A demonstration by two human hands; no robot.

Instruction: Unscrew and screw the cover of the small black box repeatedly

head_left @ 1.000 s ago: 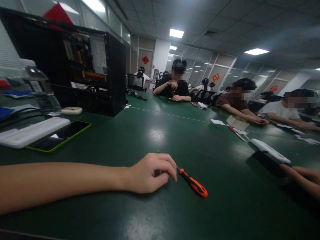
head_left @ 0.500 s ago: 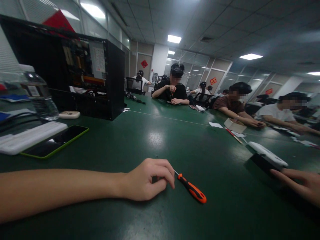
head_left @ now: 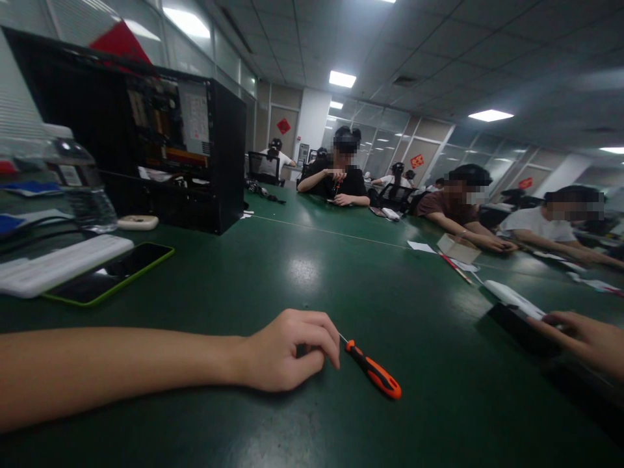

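- Left hand (head_left: pixel 285 351): half open, fingers loosely bent, nothing seen in the palm; whether it touches the screwdriver (head_left: pixel 373 370), cannot tell;
- Right hand (head_left: pixel 592 335): fingers bent at the near end of the white device (head_left: pixel 514 298); grip or mere touch, cannot tell;
- Position: screwdriver flat on the green table (head_left: pixel 302 429), handle just past the left fingertips; judged light, stiff, sturdy; best held round the orange-and-black handle.

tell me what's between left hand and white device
The head view shows the orange screwdriver by the left hand, then green tabletop, then an unclear dark shape.

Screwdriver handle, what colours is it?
The screwdriver handle is orange and black, clearest in the head view.
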